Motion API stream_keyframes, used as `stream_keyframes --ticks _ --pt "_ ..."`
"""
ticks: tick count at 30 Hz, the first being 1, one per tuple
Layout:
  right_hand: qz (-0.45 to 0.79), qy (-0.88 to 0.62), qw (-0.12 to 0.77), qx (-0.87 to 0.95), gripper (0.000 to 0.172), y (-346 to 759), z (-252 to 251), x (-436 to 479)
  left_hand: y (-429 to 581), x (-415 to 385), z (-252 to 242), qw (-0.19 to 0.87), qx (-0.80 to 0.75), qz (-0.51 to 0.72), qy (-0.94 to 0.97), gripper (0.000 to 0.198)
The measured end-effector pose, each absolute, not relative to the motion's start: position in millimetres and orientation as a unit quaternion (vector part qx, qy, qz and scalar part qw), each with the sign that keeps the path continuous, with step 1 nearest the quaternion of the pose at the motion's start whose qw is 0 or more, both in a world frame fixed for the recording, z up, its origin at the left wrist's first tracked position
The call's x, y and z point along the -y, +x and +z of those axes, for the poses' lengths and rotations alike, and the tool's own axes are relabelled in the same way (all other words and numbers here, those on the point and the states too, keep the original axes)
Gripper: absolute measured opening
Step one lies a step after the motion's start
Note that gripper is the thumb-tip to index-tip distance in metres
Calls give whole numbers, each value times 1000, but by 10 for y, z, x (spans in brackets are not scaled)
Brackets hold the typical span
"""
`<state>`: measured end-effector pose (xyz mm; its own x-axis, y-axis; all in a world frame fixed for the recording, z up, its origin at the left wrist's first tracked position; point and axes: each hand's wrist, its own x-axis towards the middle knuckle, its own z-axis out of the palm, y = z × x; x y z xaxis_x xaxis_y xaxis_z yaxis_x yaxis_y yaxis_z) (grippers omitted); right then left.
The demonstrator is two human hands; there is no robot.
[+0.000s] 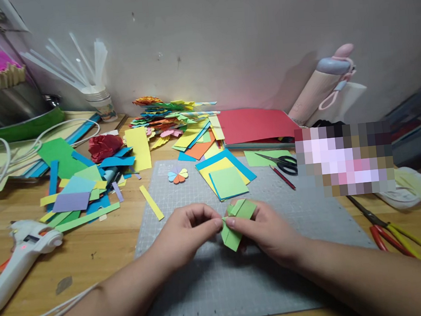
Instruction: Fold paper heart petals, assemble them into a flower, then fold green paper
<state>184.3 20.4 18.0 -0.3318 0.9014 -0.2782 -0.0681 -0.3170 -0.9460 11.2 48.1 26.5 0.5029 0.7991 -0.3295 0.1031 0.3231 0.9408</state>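
Observation:
A folded light green paper (236, 235) is held above the grey cutting mat (193, 289). My right hand (267, 227) grips it, thumb on top and fingers behind. At the paper's left edge my left hand (195, 226) pinches a corner between thumb and forefinger. Just beyond the hands lies a stack of squares, with a light green square (229, 182) over yellow and blue ones. A small multicoloured paper flower (178, 176) rests on the mat to the left of the stack. A yellow strip (151, 202) lies across the mat's left edge.
Left are a glue gun (29, 250), paper scraps (71, 201) and white cables. Black scissors (283, 162), a dark red pencil (283, 177) and red-yellow handled scissors (392, 235) lie right. Behind stand a cup of sticks (100, 105), folded paper, a red sheet (255, 124) and a pink bottle (315, 86).

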Motion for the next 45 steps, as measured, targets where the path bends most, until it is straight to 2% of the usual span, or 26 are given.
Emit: stream_keyframes --ticks 7,19,26,45 --pt "704 -417 392 421 21 1874 164 -204 83 -522 186 775 -365 255 448 19" --pt "637 -446 390 493 25 1899 196 -163 107 -492 245 749 -408 230 468 18" --pt "695 -417 390 438 23 1882 169 -160 93 -500 205 777 -389 228 439 19" --pt "624 -430 387 526 26 1881 220 -131 92 -492 226 738 -403 225 492 22"
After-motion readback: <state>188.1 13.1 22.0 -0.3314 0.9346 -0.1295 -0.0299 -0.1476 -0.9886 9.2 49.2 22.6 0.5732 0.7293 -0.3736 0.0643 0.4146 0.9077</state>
